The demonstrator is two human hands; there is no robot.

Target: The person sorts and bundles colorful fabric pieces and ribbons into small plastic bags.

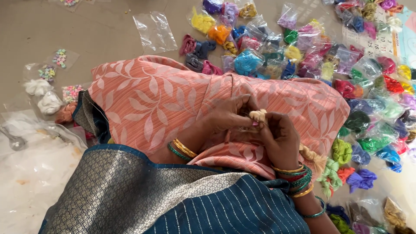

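Nearest the camera, a dark blue cloth (225,208) with fine stripes and a patterned grey-gold border is seen across the lap. Above it, a peach leaf-print fabric (151,99) is draped over the knees. Over this fabric, a small cream thread bundle (258,115) is pinched between both hands. The left hand (227,115) is closed on the bundle from the left, fingers curled; gold and green bangles are worn at its wrist. The right hand (281,138) is clenched around the bundle's lower end, with a tan strand trailing below by the wrist. Just right of the knee, loose green thread skeins (341,151) are laid on the floor. Farther out, many small clear packets of coloured thread (303,43) are spread. Far left, an empty clear bag (154,30) and white bundles (43,95) are noted.
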